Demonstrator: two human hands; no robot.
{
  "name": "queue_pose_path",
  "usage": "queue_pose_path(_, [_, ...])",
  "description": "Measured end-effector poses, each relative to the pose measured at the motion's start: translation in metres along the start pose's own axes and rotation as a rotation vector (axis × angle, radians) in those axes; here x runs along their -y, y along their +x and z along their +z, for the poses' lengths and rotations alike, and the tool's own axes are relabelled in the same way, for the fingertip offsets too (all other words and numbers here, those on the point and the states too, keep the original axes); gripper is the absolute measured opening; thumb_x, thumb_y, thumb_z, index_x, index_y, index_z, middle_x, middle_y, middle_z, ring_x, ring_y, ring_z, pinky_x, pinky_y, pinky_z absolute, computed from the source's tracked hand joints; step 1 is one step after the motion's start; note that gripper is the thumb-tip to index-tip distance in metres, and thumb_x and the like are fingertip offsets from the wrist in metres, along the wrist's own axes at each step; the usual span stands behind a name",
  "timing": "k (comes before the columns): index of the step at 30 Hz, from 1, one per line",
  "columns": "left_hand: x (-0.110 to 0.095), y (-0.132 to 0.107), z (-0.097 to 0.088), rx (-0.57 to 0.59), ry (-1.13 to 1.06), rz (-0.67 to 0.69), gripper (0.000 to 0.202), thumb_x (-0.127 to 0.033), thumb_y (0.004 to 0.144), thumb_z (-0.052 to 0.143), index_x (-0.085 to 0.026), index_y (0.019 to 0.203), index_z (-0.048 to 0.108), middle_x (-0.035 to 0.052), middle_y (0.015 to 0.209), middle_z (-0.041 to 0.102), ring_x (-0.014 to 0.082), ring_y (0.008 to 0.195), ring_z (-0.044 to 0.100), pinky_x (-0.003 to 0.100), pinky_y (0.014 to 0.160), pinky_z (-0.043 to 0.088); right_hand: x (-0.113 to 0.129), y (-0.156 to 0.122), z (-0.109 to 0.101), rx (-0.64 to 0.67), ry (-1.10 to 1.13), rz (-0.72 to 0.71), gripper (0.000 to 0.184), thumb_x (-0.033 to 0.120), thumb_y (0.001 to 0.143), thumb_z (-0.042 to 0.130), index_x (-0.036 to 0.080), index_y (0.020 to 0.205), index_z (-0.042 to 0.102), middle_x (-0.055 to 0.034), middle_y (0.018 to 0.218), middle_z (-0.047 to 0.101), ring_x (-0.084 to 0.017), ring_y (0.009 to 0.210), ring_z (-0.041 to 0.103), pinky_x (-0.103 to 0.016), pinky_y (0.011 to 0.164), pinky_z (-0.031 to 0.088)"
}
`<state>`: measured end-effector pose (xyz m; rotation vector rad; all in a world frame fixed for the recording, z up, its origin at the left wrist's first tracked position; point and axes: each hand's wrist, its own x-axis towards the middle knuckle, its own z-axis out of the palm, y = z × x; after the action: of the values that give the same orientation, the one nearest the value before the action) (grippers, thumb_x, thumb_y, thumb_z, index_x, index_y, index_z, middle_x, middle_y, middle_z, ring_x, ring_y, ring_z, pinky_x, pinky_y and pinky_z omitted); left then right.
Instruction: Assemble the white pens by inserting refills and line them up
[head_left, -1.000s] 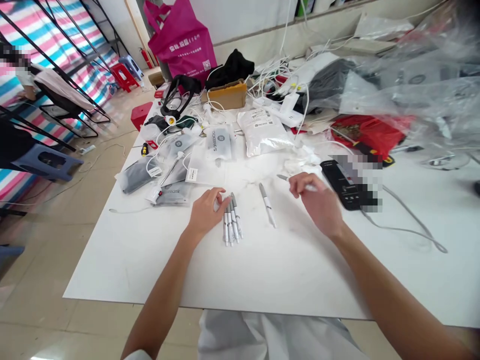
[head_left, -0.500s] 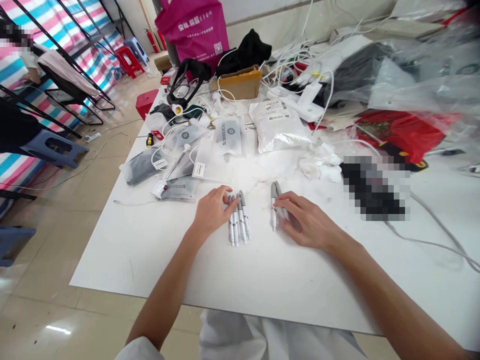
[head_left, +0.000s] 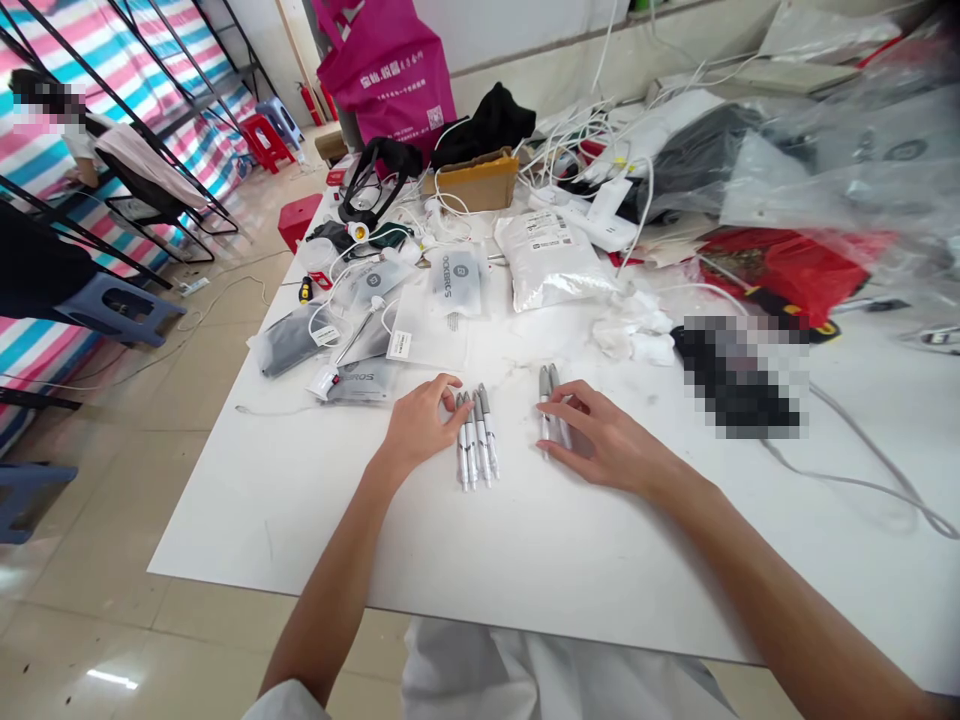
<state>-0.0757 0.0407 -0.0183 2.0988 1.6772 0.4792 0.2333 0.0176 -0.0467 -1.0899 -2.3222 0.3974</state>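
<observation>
Centre frame, white table [head_left: 525, 570]: right hand [head_left: 615, 445], fingers spread flat, now presses a pair of pens [head_left: 547, 385] brought side by side. Left hand [head_left: 416, 428], loosely open, fingertips against the four-pen row [head_left: 478, 455].

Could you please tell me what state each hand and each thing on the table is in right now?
left hand: open, fingertips touching the row of pens.
right hand: open, fingers lying over the pair of pens.
row of pens: capped, flat on the table, side by side.
pair of pens: flat, side by side, partly covered.
cardboard box: open at the top.
pink bag: upright.
</observation>
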Motion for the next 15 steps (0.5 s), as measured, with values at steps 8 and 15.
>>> queue_pose_path(8, [0.004, 0.002, 0.002, -0.049, 0.024, 0.009, 0.021, -0.043, 0.103, 0.061, -0.027, 0.116, 0.064, -0.0013, 0.086, 0.074, 0.0201, 0.079, 0.066, 0.034, 0.076, 0.047, -0.004, 0.000, -0.005, -0.003, 0.043, 0.025, 0.048, 0.050, 0.097, 0.073, 0.030, 0.139, 0.066, -0.0145, 0.130, 0.063, -0.032, 0.110, 0.071, -0.050, 0.096, 0.063])
queue_pose_path(15, [0.009, 0.003, 0.002, -0.125, 0.033, 0.031, 0.018, -0.039, 0.103, 0.062, -0.026, 0.115, 0.066, -0.0018, 0.086, 0.073, 0.0186, 0.077, 0.065, 0.032, 0.075, 0.046, -0.005, -0.003, -0.019, 0.126, 0.096, 0.028, 0.049, 0.053, 0.096, 0.075, 0.030, 0.138, 0.064, -0.0135, 0.144, 0.057, -0.030, 0.121, 0.070, -0.048, 0.104, 0.062])
